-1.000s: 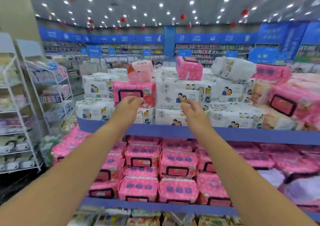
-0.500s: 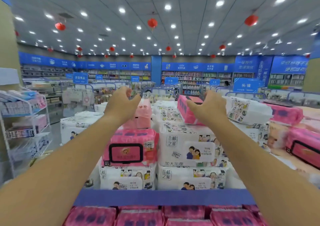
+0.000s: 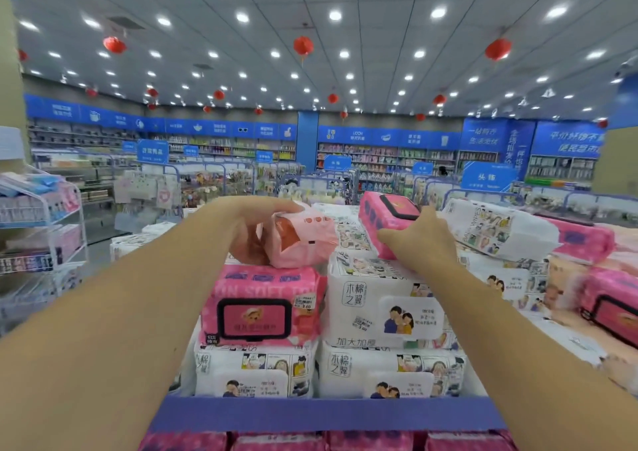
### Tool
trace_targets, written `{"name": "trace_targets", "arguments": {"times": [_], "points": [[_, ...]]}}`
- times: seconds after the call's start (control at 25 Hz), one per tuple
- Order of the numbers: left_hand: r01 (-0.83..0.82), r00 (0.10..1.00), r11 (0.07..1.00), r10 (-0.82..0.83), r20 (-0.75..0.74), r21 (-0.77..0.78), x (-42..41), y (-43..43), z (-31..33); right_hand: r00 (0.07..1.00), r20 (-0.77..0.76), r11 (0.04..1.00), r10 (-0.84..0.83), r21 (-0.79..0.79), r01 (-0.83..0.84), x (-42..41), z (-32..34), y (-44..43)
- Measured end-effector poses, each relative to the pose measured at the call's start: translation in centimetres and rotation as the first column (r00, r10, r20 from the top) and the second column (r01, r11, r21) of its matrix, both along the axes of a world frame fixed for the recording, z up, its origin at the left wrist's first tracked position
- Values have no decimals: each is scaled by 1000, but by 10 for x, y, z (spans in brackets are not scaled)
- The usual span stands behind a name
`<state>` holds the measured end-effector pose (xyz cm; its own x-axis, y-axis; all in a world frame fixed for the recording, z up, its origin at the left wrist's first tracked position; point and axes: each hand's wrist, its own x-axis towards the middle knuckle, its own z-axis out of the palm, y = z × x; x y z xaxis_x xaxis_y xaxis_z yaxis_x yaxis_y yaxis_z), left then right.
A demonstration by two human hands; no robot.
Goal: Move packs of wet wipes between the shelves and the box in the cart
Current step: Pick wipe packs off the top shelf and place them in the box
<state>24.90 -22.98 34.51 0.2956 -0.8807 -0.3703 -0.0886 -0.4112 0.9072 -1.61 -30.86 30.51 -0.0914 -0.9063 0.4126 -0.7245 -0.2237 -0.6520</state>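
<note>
Both our hands have closed on packs since half a second ago. Arm stretched forward, our left hand [image 3: 248, 233] curls its fingers round a soft, crinkled pale pink pack [image 3: 303, 240] just left of the white stack [image 3: 379, 302], its long axis left-right. Our right hand [image 3: 423, 243] clamps a glossy bright pink pack [image 3: 383, 221] atop that stack, tilted, its long axis pointing away.

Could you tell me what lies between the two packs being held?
Head view: white cartoon-print packs lie between the pale pink pack in the left hand and the bright pink pack in the right hand.
</note>
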Motion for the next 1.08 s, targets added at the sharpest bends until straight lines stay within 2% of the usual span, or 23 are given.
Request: {"name": "trace_targets", "arguments": {"times": [0.16,0.28,0.32,0.4,0.48,0.6,0.76,0.8,0.88,0.96,1.08], "points": [[-53,979,972,6,-202,-229,-23,9,-13,988,126,976,90,-207,-63,-6,-10,25],[-138,856,889,-114,-504,-436,-26,50,-18,969,144,932,200,-333,-142,-14,-9,54],[-165,822,848,-163,-545,-503,-26,71,-19,959,141,909,247,-378,-178,-17,-8,65],[-217,827,754,-196,-528,-620,-28,118,-24,926,119,852,359,-446,-273,-21,-8,93],[-268,871,683,-129,-474,-679,-28,173,-40,871,83,785,485,-481,-391,-20,-14,125],[-383,882,663,57,-467,-643,-21,262,-92,770,11,683,638,-469,-560,2,-44,170],[-575,815,643,397,-423,-506,-23,400,-190,552,94,555,829,-264,-789,57,-140,240],[-633,773,636,487,-407,-442,-23,432,-214,511,119,524,851,-206,-826,71,-165,260],[-754,656,563,640,-399,-338,-25,499,-258,443,173,461,880,-88,-883,99,-217,309],[-848,529,473,719,-450,-241,-29,563,-299,381,202,391,902,-8,-921,120,-261,360],[-936,342,341,827,-445,-86,-30,666,-369,282,200,251,938,165,-954,146,-326,448]]}}
